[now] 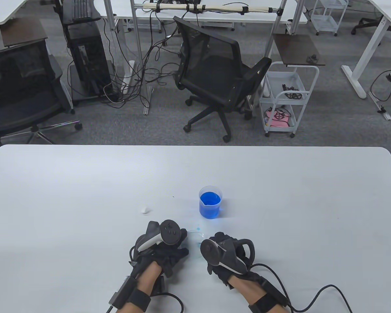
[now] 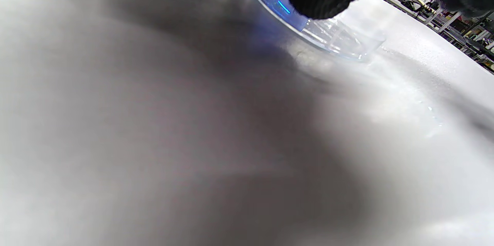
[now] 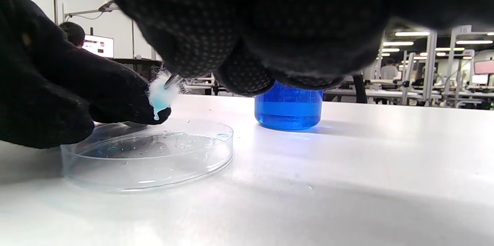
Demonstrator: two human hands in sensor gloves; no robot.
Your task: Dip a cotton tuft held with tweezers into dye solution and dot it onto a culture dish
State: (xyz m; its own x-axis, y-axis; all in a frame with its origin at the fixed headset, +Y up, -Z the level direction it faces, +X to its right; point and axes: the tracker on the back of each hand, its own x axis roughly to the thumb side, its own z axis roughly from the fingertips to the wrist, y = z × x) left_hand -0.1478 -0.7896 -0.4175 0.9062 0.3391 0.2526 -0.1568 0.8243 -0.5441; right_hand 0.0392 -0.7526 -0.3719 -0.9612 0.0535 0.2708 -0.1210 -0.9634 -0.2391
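A clear culture dish [image 3: 146, 157] lies on the white table between my hands, with small droplets inside; it is also visible as the culture dish [image 2: 328, 34] and culture dish [image 1: 195, 233]. My left hand [image 1: 169, 247] holds its rim, a finger and thumb [image 3: 77, 99] curled at its left side. My right hand [image 1: 221, 252] grips tweezers [image 3: 172, 80] whose tips pinch a pale-blue wet cotton tuft [image 3: 159, 97] just above the dish, a drop hanging from it. A beaker of blue dye [image 1: 210, 202] stands just beyond the dish.
A loose white cotton tuft [image 1: 145, 210] lies on the table left of the beaker. Faint blue specks mark the table near the dish. Glove cables trail off the near edge. Office chairs and a cart stand beyond the far edge.
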